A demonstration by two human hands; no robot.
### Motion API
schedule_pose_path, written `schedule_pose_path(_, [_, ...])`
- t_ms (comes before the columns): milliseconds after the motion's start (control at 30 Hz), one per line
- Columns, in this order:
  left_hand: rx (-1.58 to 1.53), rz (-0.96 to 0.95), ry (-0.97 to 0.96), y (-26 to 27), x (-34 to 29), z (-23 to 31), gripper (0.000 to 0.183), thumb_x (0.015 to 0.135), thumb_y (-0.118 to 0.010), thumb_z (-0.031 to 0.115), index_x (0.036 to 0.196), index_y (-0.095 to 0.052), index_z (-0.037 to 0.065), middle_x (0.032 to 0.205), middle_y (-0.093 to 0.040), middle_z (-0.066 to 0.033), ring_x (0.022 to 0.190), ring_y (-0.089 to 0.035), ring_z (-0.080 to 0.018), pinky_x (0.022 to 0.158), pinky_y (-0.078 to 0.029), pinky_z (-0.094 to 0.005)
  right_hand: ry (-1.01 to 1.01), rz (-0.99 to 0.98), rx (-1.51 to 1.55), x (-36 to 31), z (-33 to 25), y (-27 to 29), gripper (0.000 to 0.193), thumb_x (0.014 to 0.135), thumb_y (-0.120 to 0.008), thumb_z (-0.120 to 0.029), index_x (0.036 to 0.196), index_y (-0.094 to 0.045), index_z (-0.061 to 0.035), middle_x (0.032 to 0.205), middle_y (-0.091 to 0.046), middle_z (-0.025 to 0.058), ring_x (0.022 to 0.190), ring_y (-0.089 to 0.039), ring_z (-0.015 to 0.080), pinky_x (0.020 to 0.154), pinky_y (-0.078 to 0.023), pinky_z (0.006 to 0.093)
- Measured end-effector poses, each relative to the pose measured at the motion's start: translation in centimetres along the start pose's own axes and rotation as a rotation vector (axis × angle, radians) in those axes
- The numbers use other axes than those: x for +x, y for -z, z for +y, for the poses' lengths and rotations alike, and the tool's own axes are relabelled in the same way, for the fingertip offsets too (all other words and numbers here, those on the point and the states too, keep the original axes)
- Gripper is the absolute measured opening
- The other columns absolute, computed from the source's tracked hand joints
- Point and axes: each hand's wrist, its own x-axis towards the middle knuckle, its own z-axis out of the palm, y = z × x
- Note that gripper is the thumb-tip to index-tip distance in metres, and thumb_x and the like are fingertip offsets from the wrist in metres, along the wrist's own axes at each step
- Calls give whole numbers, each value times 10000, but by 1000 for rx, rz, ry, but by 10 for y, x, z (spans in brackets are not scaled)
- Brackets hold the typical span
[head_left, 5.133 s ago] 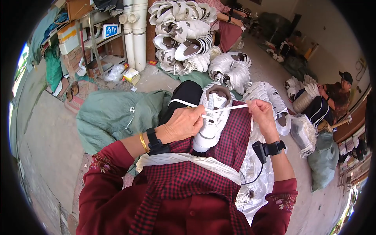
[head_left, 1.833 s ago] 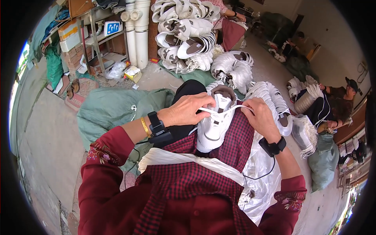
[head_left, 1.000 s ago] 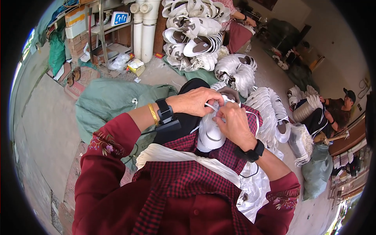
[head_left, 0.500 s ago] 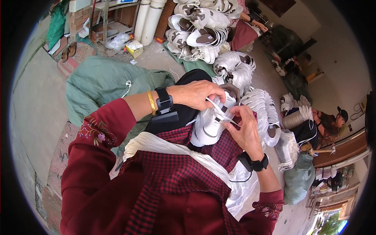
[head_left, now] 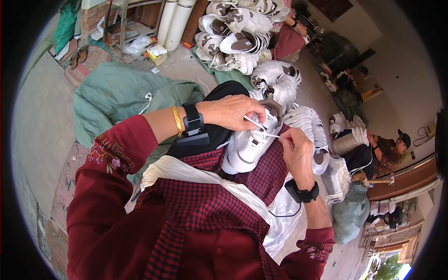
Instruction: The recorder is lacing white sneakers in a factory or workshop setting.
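A white sneaker [head_left: 245, 151] with a brown-grey collar rests on my lap, its toe toward me. White shoelace [head_left: 266, 134] crosses over its tongue. My left hand [head_left: 240, 113] is at the shoe's left upper side, thumb and fingers pinching one lace end. To the right of the shoe, my right hand [head_left: 297, 148] is closed on the other end and holds it taut, a little away from the eyelets. The lower part of the laces' path through the eyelets is too small to make out.
Stacked white sneakers [head_left: 245, 42] stand ahead, and more bundled sneakers [head_left: 305, 126] lie right of my lap. A green sack [head_left: 116, 102] spreads at my left. White pipes [head_left: 175, 25] stand at the back. A seated person [head_left: 389, 151] is at the far right.
My right hand has moved right and away from the shoe, drawing its lace end out straight. My left hand stays at the shoe's upper side. The whole view has shifted slightly.
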Motion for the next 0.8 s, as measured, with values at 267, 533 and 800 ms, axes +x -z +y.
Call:
schedule_pose_path(267, [5,-5,19,1,0,2,274,805,-722,169,1073,-693,115,834,-556,-69,778,-597,-242,704,-467,-390,-48,34,-91,-9,15,21,85,829,-683,73,886,-636,33,801,-626,150,673,-635,275,626,-499,355])
schedule_pose_path(533, [43,46,-55,-3,-4,-2,290,833,-703,159,1115,-680,96,941,-617,-98,846,-637,-279,753,-496,-412,-189,-64,141,-11,5,11,57,905,-631,37,961,-622,41,865,-669,194,739,-669,336,684,-521,387])
schedule_pose_path(800, [593,164,-448,9,-22,-16,248,904,-677,177,1150,-677,139,826,-513,-48,737,-622,-222,621,-528,-367,78,-7,48,-16,9,15,97,925,-653,-43,1009,-664,4,883,-689,183,791,-685,366,687,-545,411])
